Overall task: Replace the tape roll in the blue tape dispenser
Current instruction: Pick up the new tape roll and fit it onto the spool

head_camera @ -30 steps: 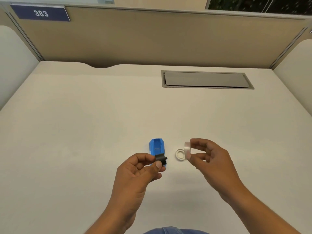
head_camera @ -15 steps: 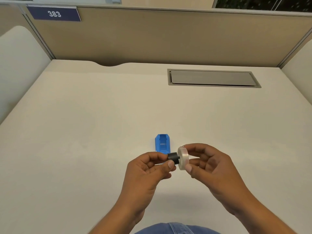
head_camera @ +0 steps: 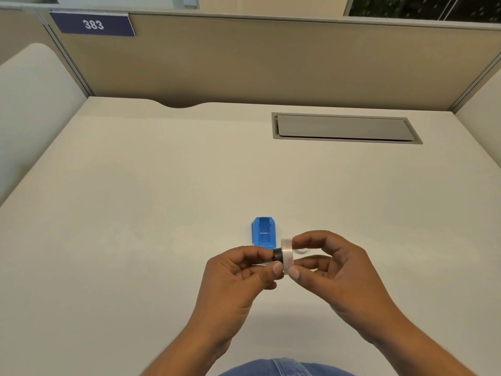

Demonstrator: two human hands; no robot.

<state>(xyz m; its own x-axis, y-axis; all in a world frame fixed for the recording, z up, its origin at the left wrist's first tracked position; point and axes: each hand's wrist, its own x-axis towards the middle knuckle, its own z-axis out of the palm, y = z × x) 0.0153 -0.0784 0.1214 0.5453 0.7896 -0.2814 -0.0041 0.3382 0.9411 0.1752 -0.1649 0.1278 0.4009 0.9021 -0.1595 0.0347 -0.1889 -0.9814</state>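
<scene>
The blue tape dispenser (head_camera: 263, 231) lies open on the white desk (head_camera: 135, 213), just beyond my hands. My left hand (head_camera: 238, 275) pinches a small black spindle (head_camera: 277, 255) between thumb and fingers. My right hand (head_camera: 328, 270) holds a clear tape roll (head_camera: 286, 255) on edge, thumb below and fingers above. The spindle's end sits in the roll's hole. A white empty tape core (head_camera: 300, 250) lies on the desk behind my right fingers, mostly hidden.
A grey cable hatch (head_camera: 344, 128) is set into the desk at the back right. Beige partition walls (head_camera: 271, 61) close the desk at the back and sides, with a blue "383" sign (head_camera: 93, 24) at the upper left.
My hands have come together in front of the dispenser. The black spindle has gone from apart from the tape roll to pushed into its hole.
</scene>
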